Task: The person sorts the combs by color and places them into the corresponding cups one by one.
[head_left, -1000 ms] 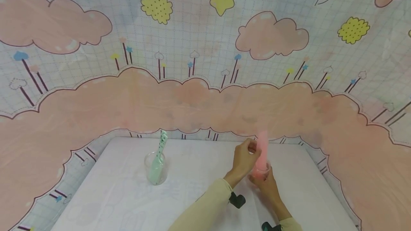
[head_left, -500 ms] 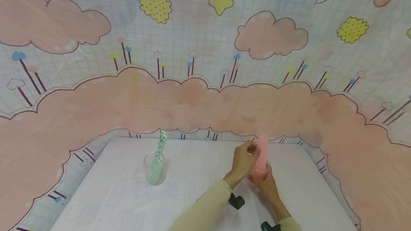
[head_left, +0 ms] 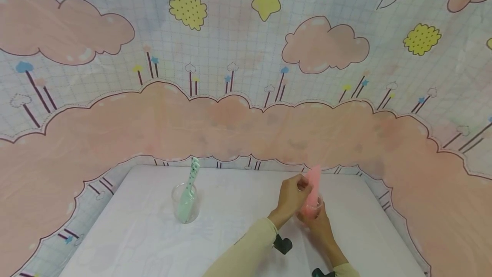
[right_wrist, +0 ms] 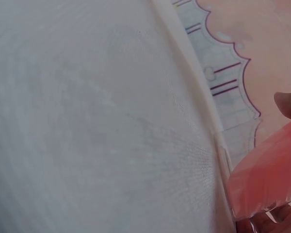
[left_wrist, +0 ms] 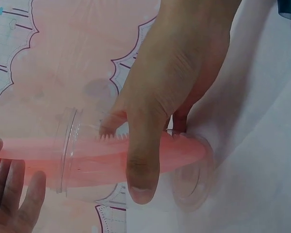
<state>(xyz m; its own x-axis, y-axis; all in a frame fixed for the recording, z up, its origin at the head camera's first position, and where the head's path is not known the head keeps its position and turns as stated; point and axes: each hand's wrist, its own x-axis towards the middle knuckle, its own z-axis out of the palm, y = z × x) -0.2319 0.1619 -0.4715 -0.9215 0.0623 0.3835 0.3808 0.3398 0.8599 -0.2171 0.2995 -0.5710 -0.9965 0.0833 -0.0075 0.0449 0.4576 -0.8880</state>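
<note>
A flat pink translucent plastic piece [head_left: 313, 185] stands tilted in a clear cup [left_wrist: 191, 196]. In the left wrist view short teeth run along one edge of it; its exact kind is unclear. My left hand [head_left: 291, 195] pinches the upper part, and its fingers [left_wrist: 12, 191] show at that wrist view's left edge. Lower down, my right hand [head_left: 318, 223] grips the cup near its base, thumb [left_wrist: 144, 170] across the side. Most of my right hand is cut off in the right wrist view, where the pink piece [right_wrist: 269, 170] fills the corner.
Left on the white tabletop [head_left: 134, 234] stands another clear cup [head_left: 176, 193], holding a pale green utensil [head_left: 187, 204] with a spotted handle and a wider, spoon-like lower end. A cloud-patterned cloth [head_left: 230, 131] hangs behind the table's back edge.
My left hand and the pink piece have moved down a little, so its top stands lower above the cup. The right hand keeps its grip in about the same place.
</note>
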